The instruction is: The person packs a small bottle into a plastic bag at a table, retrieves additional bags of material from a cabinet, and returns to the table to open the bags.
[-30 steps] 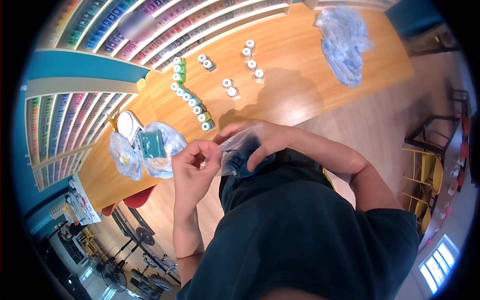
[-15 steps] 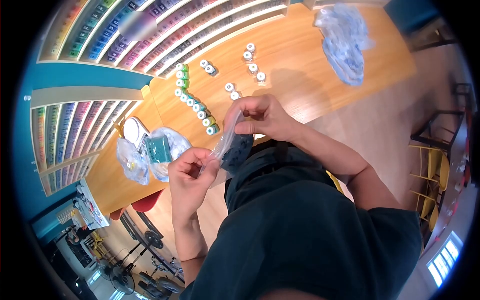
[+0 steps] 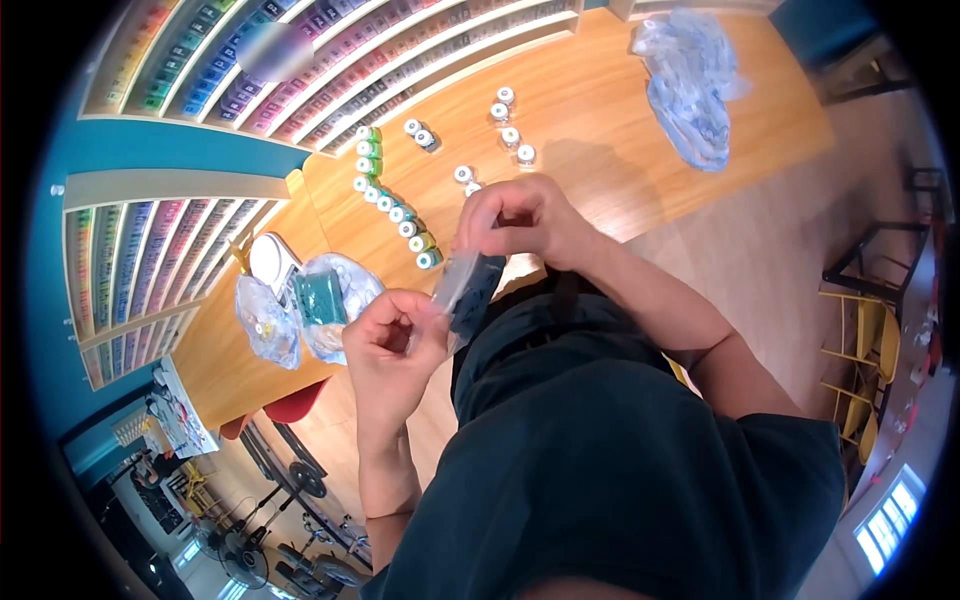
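Note:
A clear plastic zip bag (image 3: pixel 462 283) with dark contents is stretched between my two hands, close in front of my body. My left hand (image 3: pixel 393 340) pinches the bag's lower left edge between thumb and fingers. At the upper right, my right hand (image 3: pixel 525 222) pinches the other end of the same edge. What fills the bag is too dark to make out. Beyond my hands, a curved row of small white-capped bottles (image 3: pixel 384 203) with green and teal contents stands on the wooden table (image 3: pixel 590 110).
More white-capped bottles (image 3: pixel 510 135) stand in small groups farther back. A crumpled bluish plastic bag (image 3: pixel 690 90) lies at the table's right. On the left are a white round device (image 3: pixel 270 258) and plastic bags with a teal pack (image 3: pixel 318 297). Colour-filled shelves (image 3: pixel 330 70) line the wall.
My right hand has shifted slightly up and my left hand slightly right, both still pinching the bag. The bag's top edge has turned and looks wider to the camera.

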`<action>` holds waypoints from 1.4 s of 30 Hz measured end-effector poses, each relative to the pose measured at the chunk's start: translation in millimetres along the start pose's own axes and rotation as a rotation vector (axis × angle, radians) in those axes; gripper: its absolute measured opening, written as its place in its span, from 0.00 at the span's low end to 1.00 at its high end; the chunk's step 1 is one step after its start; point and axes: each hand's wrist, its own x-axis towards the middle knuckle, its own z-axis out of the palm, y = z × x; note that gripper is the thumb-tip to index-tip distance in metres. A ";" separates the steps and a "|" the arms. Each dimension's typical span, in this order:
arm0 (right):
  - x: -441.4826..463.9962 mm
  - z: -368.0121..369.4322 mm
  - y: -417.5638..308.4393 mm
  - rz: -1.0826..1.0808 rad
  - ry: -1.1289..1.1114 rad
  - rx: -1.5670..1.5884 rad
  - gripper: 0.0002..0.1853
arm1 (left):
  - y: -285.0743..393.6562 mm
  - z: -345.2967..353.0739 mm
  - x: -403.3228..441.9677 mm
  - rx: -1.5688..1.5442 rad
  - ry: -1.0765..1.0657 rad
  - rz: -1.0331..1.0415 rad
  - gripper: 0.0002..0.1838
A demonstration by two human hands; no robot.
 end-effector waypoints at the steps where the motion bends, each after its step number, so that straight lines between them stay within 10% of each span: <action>1: 4.1 -1.8 -2.7 0.010 -0.082 0.068 0.26 | 2.5 -0.8 -0.6 0.038 -0.012 0.044 0.05; 7: 27.6 15.6 -20.2 0.068 -0.581 -0.220 0.40 | 10.5 -3.3 -3.2 0.226 -0.018 0.214 0.06; 15: 9.2 47.5 6.0 0.258 -0.491 -0.138 0.15 | 2.7 -4.1 -13.5 0.460 0.131 0.277 0.05; 42: -10.0 62.0 22.1 0.308 -0.246 0.036 0.07 | 8.0 -3.0 -13.0 0.601 0.038 0.113 0.05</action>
